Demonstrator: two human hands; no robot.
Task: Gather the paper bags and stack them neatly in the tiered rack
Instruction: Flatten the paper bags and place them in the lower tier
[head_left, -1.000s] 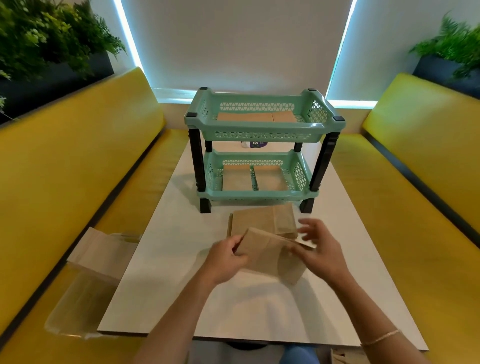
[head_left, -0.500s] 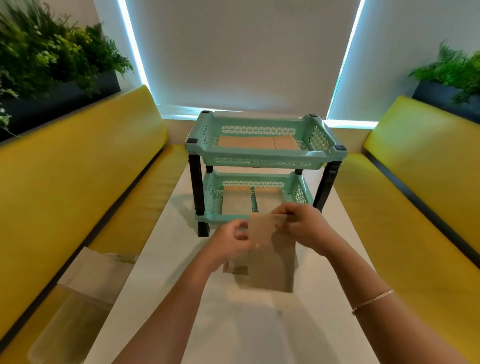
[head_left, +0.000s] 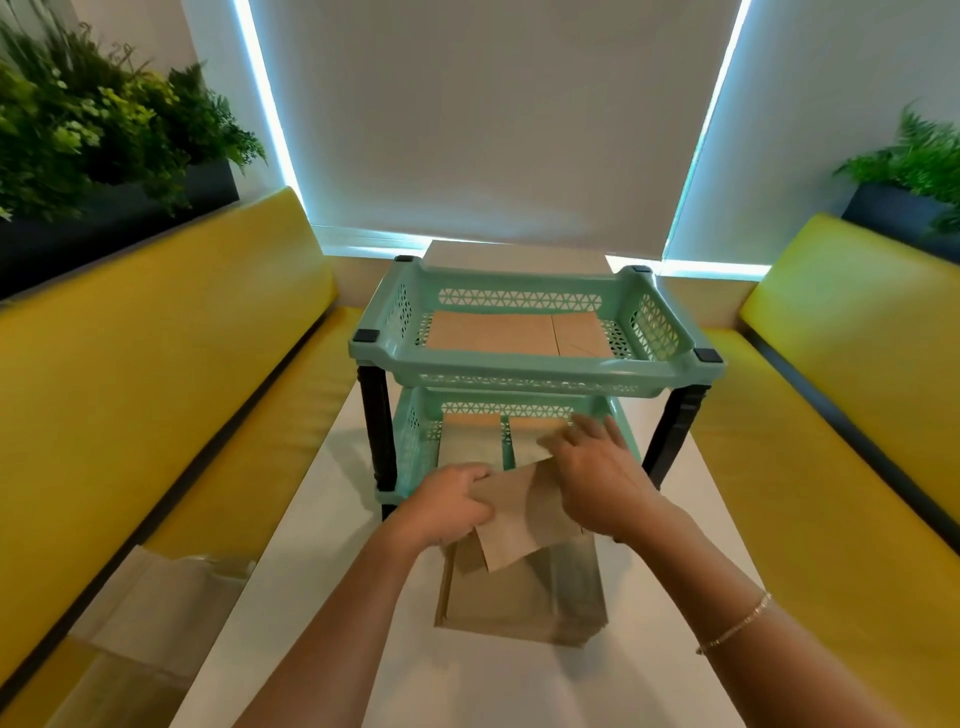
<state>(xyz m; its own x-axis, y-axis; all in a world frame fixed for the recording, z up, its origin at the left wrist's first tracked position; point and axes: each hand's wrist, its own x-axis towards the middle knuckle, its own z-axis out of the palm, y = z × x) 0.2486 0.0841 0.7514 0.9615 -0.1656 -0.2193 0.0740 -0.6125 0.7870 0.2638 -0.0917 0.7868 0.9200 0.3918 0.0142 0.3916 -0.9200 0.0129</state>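
Observation:
A mint-green two-tier rack with black legs stands on the white table. Flat brown paper bags lie in its top tier and its bottom tier. My left hand grips the left edge of a flat brown paper bag held at the front of the bottom tier. My right hand holds the bag's right side, fingers reaching into the tier. Under the held bag, a pile of paper bags lies on the table.
Yellow bench seats run along both sides of the table. More paper bags lie on the left seat beside the table edge. Planters with green plants stand behind both backrests. A window blind covers the back wall.
Both hands lifted one bag off the table pile and carried it forward to the bottom tier's front. The view has moved closer to the rack.

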